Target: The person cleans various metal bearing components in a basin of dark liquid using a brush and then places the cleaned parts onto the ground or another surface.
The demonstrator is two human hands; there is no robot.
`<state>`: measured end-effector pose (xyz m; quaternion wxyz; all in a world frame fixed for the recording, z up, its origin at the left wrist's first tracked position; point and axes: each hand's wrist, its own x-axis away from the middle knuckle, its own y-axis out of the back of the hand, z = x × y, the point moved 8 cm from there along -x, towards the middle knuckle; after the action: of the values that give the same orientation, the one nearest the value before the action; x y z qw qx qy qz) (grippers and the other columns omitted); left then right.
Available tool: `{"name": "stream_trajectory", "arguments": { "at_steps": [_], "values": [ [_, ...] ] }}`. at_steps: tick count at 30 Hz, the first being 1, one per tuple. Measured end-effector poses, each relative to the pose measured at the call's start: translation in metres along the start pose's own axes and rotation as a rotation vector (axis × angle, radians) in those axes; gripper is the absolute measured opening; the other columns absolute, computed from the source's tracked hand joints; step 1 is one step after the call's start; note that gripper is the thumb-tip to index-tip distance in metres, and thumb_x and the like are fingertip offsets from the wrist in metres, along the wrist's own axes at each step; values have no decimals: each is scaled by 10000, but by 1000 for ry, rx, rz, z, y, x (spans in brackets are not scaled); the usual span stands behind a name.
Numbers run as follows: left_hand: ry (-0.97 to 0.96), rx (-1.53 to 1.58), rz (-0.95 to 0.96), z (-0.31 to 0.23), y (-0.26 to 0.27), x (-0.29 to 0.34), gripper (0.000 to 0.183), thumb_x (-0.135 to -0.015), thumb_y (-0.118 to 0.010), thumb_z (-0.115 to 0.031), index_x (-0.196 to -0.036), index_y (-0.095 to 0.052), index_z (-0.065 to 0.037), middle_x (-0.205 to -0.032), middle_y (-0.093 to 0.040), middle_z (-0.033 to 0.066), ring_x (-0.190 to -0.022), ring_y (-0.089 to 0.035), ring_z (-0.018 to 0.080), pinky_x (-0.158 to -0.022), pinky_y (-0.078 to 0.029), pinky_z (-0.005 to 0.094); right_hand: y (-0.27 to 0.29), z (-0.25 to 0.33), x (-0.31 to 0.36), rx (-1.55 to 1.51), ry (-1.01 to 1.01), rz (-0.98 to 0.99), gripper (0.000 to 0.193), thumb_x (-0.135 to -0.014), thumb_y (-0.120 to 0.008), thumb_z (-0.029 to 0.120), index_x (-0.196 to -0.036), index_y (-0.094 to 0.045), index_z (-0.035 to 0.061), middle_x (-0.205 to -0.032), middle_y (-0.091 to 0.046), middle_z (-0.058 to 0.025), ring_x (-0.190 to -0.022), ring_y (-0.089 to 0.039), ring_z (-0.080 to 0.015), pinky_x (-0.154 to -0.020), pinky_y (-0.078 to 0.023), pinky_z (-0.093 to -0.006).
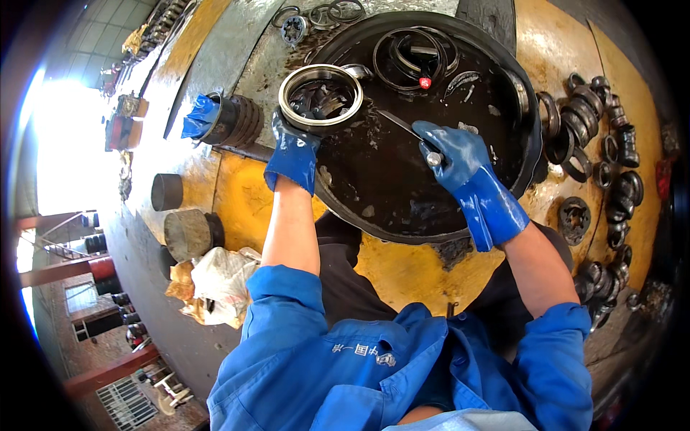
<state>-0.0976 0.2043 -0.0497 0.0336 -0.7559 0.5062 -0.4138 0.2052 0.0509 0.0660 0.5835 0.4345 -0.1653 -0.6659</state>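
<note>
My left hand (293, 151), in a blue rubber glove, is closed on a shiny metal ring (285, 104) with a dark inner edge, tilted up above the left side of a large round black basin (530, 133). My right hand (460, 161), gloved the same way, grips a knife-like tool (397, 122). Its thin pointed blade is directed at the ring but apart from it, and a round metal end shows at my palm. Dark liquid fills the basin below both hands. Several larger rings (379, 70) lie at its far side, with a small red-tipped object (425, 83) among them.
Many dark ring parts (578, 118) are piled on the right. At left stand a dark cylinder stuffed with blue gloves (237, 118), a grey cylinder (188, 233) and a whitish plastic bag (226, 280). More rings (345, 10) lie beyond the basin's far left edge.
</note>
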Motion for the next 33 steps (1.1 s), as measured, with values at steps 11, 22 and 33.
{"name": "stream_trajectory", "arguments": {
  "at_steps": [11,22,33],
  "values": [
    [106,217,126,12,-32,-52,516,-1039,-475,-580,-1130,-705,-127,-882,-701,117,-675,-620,295,-626,-573,428,-42,46,-73,180,318,22,427,-778,-781,175,-1183,-648,164,-836,-683,-79,-718,-704,-308,-641,-551,-478],
    [43,250,85,22,-18,-64,584,-1087,-342,-538,-1172,-692,-79,-991,-732,124,-822,-660,296,-756,-583,420,-121,46,-179,390,-221,458,250,-978,-581,299,-1148,-719,179,-1071,-748,-106,-996,-716,-339,-886,-567,-440],
    [-58,-302,7,4,5,-10,626,-1085,-365,-573,-1347,-627,-68,-1247,-687,113,-1058,-639,274,-944,-528,408,-162,61,-187,785,-144,676,298,-955,-573,252,-1185,-706,115,-1072,-751,-203,-1053,-717,-395,-919,-557,-487]
  ]
}}
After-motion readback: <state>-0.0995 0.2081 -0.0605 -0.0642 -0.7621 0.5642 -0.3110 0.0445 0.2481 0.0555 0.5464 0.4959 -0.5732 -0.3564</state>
